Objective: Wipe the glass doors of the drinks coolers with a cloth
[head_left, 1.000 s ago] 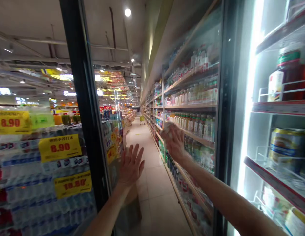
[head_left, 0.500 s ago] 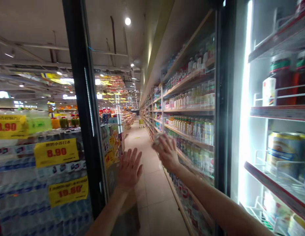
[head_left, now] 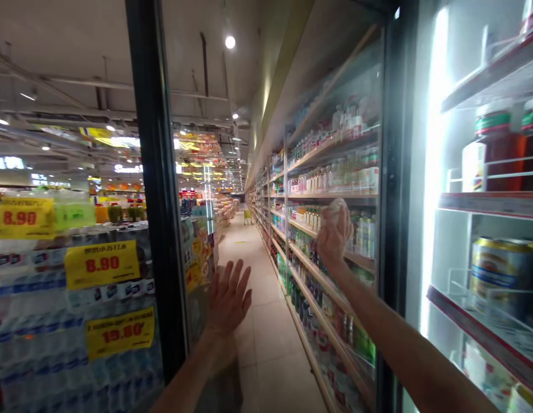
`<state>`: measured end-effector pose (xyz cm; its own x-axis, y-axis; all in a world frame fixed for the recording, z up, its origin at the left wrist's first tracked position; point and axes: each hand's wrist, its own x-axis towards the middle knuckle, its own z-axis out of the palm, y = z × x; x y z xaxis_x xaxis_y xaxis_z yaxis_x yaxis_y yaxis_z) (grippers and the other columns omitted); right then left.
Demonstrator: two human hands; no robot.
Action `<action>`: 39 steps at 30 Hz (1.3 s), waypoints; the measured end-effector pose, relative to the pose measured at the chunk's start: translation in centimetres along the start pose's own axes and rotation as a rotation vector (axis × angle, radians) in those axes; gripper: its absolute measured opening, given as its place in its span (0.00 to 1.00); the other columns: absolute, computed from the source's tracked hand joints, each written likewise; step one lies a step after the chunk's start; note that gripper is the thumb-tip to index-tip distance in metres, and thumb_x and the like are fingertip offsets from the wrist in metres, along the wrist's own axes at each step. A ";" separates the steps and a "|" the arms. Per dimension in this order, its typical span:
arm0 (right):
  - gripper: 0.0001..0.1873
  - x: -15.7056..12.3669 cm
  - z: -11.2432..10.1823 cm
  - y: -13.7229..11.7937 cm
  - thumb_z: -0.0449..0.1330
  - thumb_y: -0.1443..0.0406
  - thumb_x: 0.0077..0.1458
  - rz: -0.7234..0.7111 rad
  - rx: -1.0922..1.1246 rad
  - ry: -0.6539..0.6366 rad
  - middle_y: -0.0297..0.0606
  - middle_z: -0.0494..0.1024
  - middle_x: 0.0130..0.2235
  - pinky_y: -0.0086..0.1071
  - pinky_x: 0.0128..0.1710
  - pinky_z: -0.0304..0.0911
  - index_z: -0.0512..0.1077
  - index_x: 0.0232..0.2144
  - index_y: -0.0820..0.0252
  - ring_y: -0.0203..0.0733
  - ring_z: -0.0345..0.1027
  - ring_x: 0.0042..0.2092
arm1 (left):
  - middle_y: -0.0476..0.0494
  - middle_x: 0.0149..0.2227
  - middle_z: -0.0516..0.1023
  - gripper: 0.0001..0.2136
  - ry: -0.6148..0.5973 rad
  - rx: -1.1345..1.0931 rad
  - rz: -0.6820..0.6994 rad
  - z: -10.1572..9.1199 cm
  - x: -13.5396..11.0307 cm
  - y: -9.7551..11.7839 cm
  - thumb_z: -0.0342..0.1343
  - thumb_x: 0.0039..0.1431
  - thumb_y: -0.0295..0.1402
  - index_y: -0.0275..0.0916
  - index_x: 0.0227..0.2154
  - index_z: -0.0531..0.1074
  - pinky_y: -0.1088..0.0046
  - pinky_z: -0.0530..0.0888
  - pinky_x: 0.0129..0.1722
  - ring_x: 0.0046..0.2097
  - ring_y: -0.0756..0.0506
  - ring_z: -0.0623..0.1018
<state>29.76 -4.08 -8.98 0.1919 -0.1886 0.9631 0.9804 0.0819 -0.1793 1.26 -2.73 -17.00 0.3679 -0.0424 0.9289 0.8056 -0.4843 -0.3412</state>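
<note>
I look through a glass fridge door [head_left: 266, 143] held between two black frame bars [head_left: 152, 189]. My left hand [head_left: 230, 298] lies flat on the glass with fingers spread, low and centre. My right hand [head_left: 334, 236] is higher and to the right, near the door's right frame [head_left: 391, 201]. It is closed on a whitish crumpled cloth [head_left: 336, 206] pressed against the glass. Both forearms reach up from the bottom of the view.
At right the lit fridge interior holds dark red bottles [head_left: 502, 149] and cans [head_left: 498, 272] on wire shelves. Through the glass run a tiled aisle [head_left: 266, 321] and long drink shelves [head_left: 318, 229]. Stacked water packs with yellow price tags [head_left: 101, 264] stand at left.
My right hand with the cloth has moved up and to the right across the glass, after first sliding left. My left hand has stayed almost in place on the glass.
</note>
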 end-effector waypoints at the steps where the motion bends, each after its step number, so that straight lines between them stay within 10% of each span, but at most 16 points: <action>1: 0.21 -1.1 0.1 -1.8 0.49 0.64 0.57 -0.145 0.033 -0.070 0.37 0.59 0.61 0.49 0.60 0.47 0.67 0.52 0.46 0.49 0.47 0.64 | 0.40 0.60 0.61 0.30 -0.001 0.000 0.004 0.0 0.0 -0.1 0.48 0.61 0.35 0.42 0.64 0.44 0.56 0.46 0.64 0.66 0.43 0.48; 5: 0.23 -2.4 0.2 -4.2 0.55 0.66 0.53 -0.670 0.139 -0.283 0.29 0.61 0.60 0.48 0.63 0.37 0.67 0.50 0.37 0.44 0.43 0.65 | 0.40 0.61 0.60 0.30 -0.009 0.000 0.004 0.1 -0.1 -0.3 0.48 0.60 0.34 0.41 0.63 0.45 0.56 0.45 0.64 0.66 0.43 0.48; 10: 0.24 3.0 1.0 -0.1 0.47 0.66 0.57 0.039 -0.011 -0.081 0.44 0.54 0.64 0.55 0.59 0.45 0.63 0.56 0.52 0.51 0.44 0.65 | 0.42 0.61 0.60 0.28 -0.028 -0.001 -0.016 0.1 -0.2 -0.1 0.48 0.60 0.35 0.42 0.63 0.49 0.57 0.44 0.64 0.66 0.44 0.48; 12: 0.25 3.5 1.3 -1.1 0.45 0.66 0.58 0.098 -0.022 -0.071 0.47 0.52 0.64 0.56 0.59 0.46 0.61 0.57 0.55 0.53 0.42 0.65 | 0.42 0.61 0.60 0.29 -0.031 0.012 -0.014 0.0 -0.2 -0.1 0.48 0.60 0.34 0.42 0.63 0.48 0.57 0.44 0.64 0.66 0.44 0.48; 19: 0.26 -3.1 0.7 -8.3 0.54 0.67 0.53 -0.802 0.187 -0.322 0.27 0.61 0.61 0.50 0.64 0.34 0.64 0.53 0.37 0.43 0.39 0.66 | 0.42 0.61 0.59 0.28 -0.035 0.028 0.002 -0.1 -0.1 -0.3 0.48 0.60 0.34 0.42 0.63 0.48 0.57 0.45 0.64 0.66 0.43 0.49; 28: 0.26 7.5 1.8 -0.1 0.44 0.65 0.57 0.323 -0.024 -0.054 0.48 0.52 0.64 0.59 0.57 0.47 0.62 0.57 0.57 0.55 0.44 0.64 | 0.43 0.59 0.64 0.23 -0.017 0.050 0.013 -0.1 -0.2 -0.3 0.46 0.60 0.34 0.41 0.58 0.59 0.59 0.44 0.65 0.66 0.45 0.48; 35: 0.24 5.3 2.8 -6.1 0.52 0.67 0.53 -0.584 0.119 -0.270 0.33 0.59 0.62 0.50 0.62 0.40 0.66 0.52 0.42 0.45 0.43 0.65 | 0.43 0.59 0.65 0.22 0.010 0.064 0.111 -0.4 0.7 -1.9 0.47 0.58 0.29 0.40 0.57 0.61 0.60 0.43 0.65 0.66 0.45 0.48; 39: 0.24 8.8 1.8 1.0 0.47 0.65 0.55 -0.055 -0.025 -0.170 0.41 0.57 0.62 0.56 0.58 0.46 0.65 0.54 0.48 0.50 0.47 0.63 | 0.38 0.63 0.55 0.24 0.069 0.102 -0.008 -1.3 4.7 -4.7 0.46 0.60 0.31 0.39 0.60 0.55 0.55 0.46 0.64 0.66 0.42 0.48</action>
<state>32.36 -3.93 -0.33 0.1300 -0.0235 0.9912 0.9903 0.0517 -0.1287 -1.37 -1.83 -10.84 0.3316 -0.1009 0.9380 0.8527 -0.3934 -0.3438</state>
